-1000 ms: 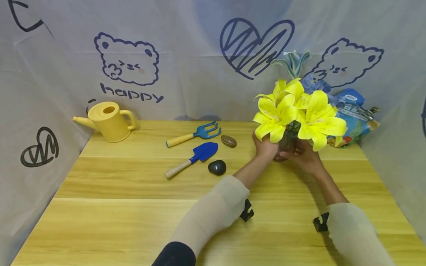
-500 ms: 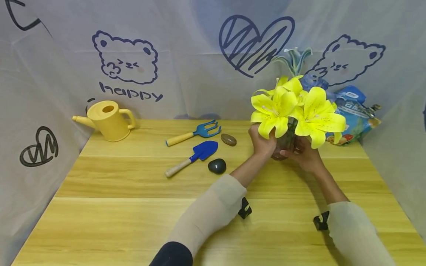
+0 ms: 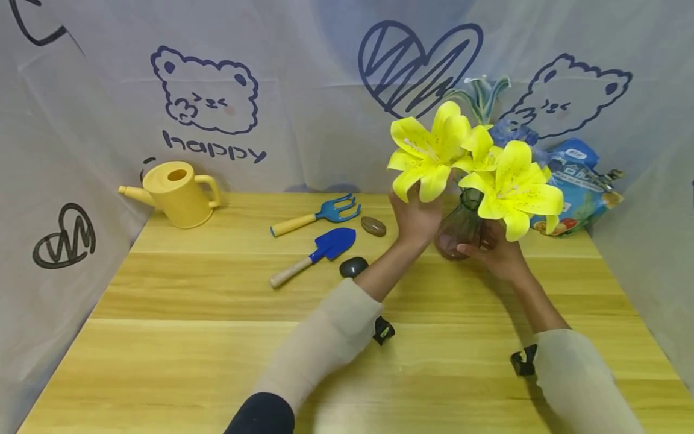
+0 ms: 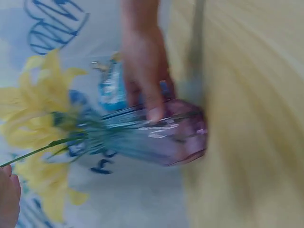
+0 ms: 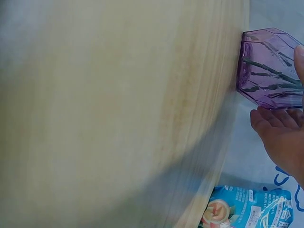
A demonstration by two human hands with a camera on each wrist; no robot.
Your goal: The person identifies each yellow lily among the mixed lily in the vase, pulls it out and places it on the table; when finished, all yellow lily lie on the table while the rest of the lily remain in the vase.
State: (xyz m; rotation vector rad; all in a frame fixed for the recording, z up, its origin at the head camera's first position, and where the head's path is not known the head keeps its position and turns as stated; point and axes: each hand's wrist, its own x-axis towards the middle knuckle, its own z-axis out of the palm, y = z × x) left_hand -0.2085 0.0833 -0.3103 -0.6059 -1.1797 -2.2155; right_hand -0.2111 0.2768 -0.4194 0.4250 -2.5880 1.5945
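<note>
A glass vase (image 3: pixel 454 232), green at the neck and purple at the base, stands on the table with yellow lilies (image 3: pixel 515 193) and blue flowers (image 3: pixel 512 134) in it. My right hand (image 3: pixel 501 253) holds the vase low on its right side, thumb in front. In the left wrist view, the fingertips of my left hand (image 4: pixel 8 199) pinch a green lily stem (image 4: pixel 42 148) beside the vase's neck. From the head view, my left hand (image 3: pixel 417 217) is left of the vase, partly hidden under a yellow lily bloom (image 3: pixel 425 154).
A blue printed bag (image 3: pixel 577 187) stands behind the vase at right. Left of my hands lie a blue hand fork (image 3: pixel 338 210), a blue trowel (image 3: pixel 336 242), a brown stone (image 3: pixel 373 226) and a black stone (image 3: pixel 353 266). A yellow watering can (image 3: pixel 181 196) stands farther left.
My left hand has moved left and slightly up, away from the vase, and one yellow lily has shifted with it. The vase's neck now shows. My right hand stays on the vase.
</note>
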